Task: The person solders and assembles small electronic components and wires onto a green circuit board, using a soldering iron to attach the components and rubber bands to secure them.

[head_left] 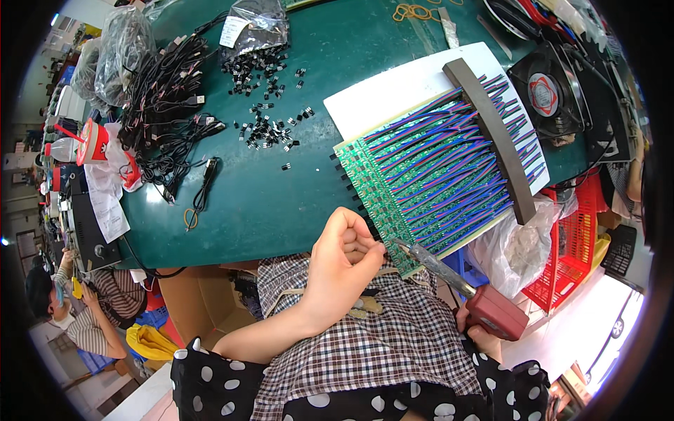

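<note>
My right hand (pixel 486 342) grips a soldering iron (pixel 496 313) by its dark red handle. The iron's grey shaft points up and left, and its tip is at the lower left edge of a panel of green circuit boards (pixel 382 193). Beside that tip, my left hand (pixel 344 263) is closed with thumb and forefinger pinched at the panel's edge; whatever it pinches is too small or hidden to name. Blue, red and black wires (pixel 449 165) run in rows from the boards. A dark bar (pixel 495 133) lies across them, over a white sheet (pixel 379 91). Small black parts line the panel's left edge.
Loose black three-legged components (pixel 267 132) lie on the green table (pixel 267 210), below a plastic bag (pixel 254 24) of them. Bundled black cables (pixel 165 98) and a red cup (pixel 92 142) are at left. A fan (pixel 546 95) and a red basket (pixel 572 245) stand right. Another person (pixel 77 316) sits far left.
</note>
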### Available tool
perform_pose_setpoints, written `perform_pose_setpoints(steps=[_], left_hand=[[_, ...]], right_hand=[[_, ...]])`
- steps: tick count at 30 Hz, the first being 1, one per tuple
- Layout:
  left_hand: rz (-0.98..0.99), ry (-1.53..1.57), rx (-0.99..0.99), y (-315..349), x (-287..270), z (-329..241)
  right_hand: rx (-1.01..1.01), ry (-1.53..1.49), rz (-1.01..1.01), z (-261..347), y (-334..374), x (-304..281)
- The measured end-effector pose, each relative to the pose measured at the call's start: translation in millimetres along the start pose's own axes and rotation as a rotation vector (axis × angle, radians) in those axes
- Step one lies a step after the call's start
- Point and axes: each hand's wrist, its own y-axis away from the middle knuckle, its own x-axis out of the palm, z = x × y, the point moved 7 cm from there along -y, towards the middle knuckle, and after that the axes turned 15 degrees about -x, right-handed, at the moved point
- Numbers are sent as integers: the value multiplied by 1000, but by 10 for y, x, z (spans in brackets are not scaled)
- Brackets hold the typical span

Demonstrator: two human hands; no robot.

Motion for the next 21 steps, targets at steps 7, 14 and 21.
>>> perform_pose_setpoints(steps=[7,14,21], left_hand=[[2,36,19,-28,22,35],[-25,3,24,-12,18,16],[-38,-31,-1,-32,18,30]], right_hand=[[-34,-118,-69,-42,26,6],[-205,-136,-124,6,2,30],[28,-111,13,52,-109,69]])
